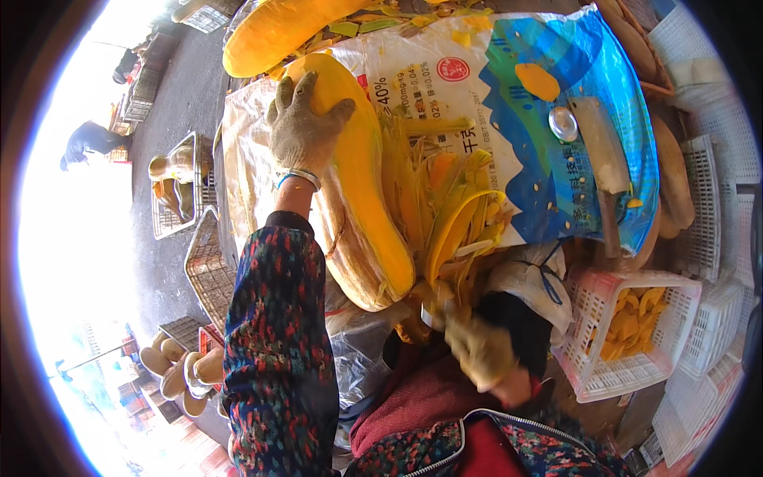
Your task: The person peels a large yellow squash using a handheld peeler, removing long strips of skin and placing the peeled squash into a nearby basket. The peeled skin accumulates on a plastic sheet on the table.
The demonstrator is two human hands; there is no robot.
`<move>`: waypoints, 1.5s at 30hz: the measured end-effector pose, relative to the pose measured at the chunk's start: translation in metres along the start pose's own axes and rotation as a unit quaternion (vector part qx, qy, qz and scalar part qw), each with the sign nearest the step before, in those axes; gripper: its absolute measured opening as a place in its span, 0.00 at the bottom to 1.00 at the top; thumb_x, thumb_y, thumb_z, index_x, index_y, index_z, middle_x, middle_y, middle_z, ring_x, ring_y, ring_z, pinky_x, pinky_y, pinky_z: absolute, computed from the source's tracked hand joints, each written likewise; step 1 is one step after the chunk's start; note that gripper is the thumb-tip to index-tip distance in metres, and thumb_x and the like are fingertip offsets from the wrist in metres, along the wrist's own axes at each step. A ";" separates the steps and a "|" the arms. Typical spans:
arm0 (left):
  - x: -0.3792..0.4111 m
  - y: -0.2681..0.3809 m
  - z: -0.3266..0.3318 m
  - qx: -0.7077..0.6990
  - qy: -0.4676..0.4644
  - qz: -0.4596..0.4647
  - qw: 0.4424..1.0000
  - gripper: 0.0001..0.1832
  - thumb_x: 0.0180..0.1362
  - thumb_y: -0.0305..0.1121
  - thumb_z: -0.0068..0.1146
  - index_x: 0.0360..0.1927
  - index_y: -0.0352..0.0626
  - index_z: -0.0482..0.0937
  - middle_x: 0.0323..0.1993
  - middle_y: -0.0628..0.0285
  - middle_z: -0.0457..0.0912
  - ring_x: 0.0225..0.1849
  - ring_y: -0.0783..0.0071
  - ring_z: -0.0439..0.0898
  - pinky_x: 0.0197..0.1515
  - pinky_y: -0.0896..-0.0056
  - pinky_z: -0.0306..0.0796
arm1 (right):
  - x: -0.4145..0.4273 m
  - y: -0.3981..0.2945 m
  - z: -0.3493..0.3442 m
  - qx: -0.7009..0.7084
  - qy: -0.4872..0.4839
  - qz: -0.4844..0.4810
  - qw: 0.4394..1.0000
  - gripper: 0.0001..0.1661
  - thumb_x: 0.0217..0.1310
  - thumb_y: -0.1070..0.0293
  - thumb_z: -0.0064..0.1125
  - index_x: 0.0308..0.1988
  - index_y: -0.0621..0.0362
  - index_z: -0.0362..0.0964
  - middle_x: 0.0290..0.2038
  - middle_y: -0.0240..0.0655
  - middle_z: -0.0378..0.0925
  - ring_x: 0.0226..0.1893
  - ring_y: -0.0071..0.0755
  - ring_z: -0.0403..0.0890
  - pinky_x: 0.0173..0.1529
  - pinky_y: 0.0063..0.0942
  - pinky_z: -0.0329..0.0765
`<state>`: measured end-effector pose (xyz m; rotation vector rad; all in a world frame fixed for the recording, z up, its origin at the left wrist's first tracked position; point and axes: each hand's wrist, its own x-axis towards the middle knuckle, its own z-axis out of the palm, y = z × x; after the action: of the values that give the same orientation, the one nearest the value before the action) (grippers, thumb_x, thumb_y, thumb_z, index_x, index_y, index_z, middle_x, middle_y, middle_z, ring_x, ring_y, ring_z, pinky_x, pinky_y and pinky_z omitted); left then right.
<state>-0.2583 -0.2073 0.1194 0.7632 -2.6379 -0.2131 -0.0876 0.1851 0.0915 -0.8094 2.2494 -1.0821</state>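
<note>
A long squash (363,197), partly peeled to orange flesh with tan rind along its left side, lies lengthwise before me on a printed plastic sack (417,59). My left hand (304,128), in a dusty knit glove, presses on its far end with the fingers spread over it. My right hand (483,352), also gloved and blurred by motion, is closed near the squash's close end. It grips a peeler (433,313), whose shape is smeared. Long strips of peel (453,220) are heaped to the right of the squash.
A cleaver (599,143) and a round metal object (563,124) lie on the sack's blue part. Beyond the squash is another peeled piece (286,30). A white crate (632,334) with orange pieces stands at right; crates with squash (179,185) are on the left.
</note>
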 end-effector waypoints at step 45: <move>-0.031 -0.059 -0.002 -0.116 0.075 -0.084 0.987 0.29 0.74 0.48 0.48 0.75 0.53 0.72 0.73 0.41 0.69 0.72 0.37 0.70 0.72 0.46 0.64 | 0.106 -0.058 0.006 -0.153 0.008 -0.065 0.986 0.24 0.74 0.58 0.59 0.67 0.36 0.73 0.32 0.37 0.85 0.27 0.49 0.86 0.28 0.42 0.82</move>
<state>-0.2052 -0.2401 0.0968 0.8844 -2.3571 -0.4798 -0.1399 0.0791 0.1163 -1.0881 2.4407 -0.8082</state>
